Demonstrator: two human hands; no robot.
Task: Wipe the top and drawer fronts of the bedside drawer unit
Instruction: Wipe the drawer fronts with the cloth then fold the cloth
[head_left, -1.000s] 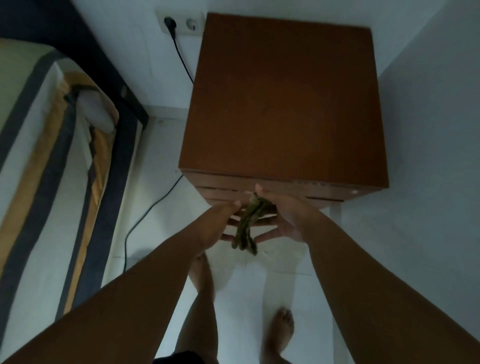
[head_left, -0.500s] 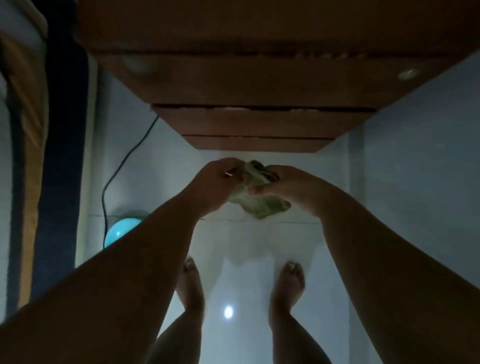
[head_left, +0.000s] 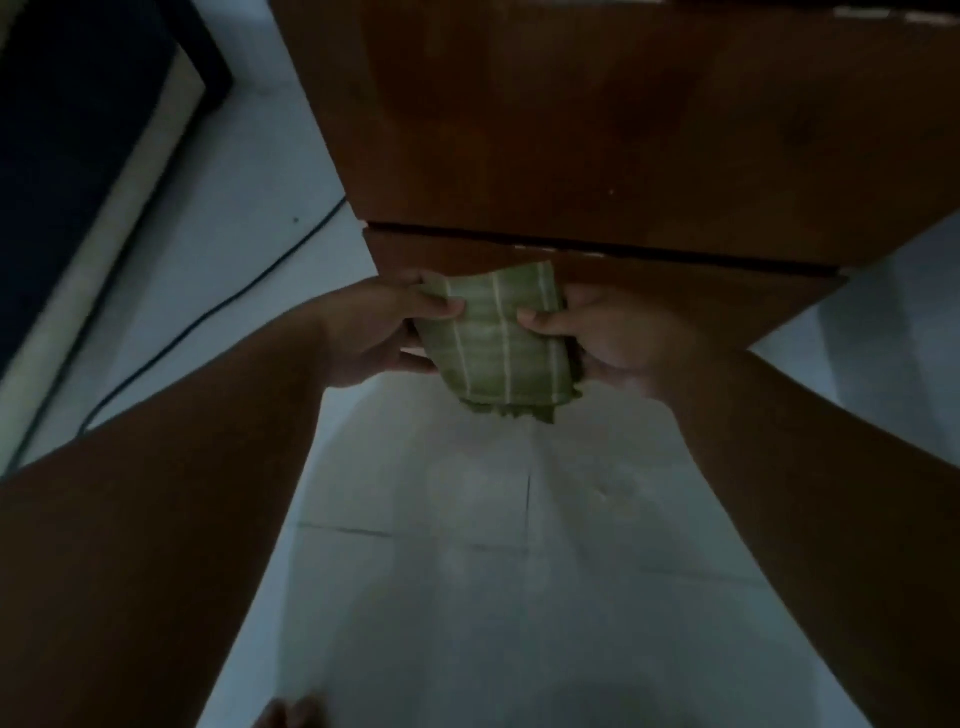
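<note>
A pale tiled floor filled the lower and middle part of the view, its thin dark grout lines crossing near the centre. A black cable ran slantwise over the floor's upper left part, from the middle of the view down toward the left edge. Along the floor's left edge stood a dark bed frame with a lighter strip beside it. A bare foot showed at the floor's bottom edge, blurred.

The scene is seen from one camera worn on the head. It is pointed down, close to the drawer unit and the floor.
</note>
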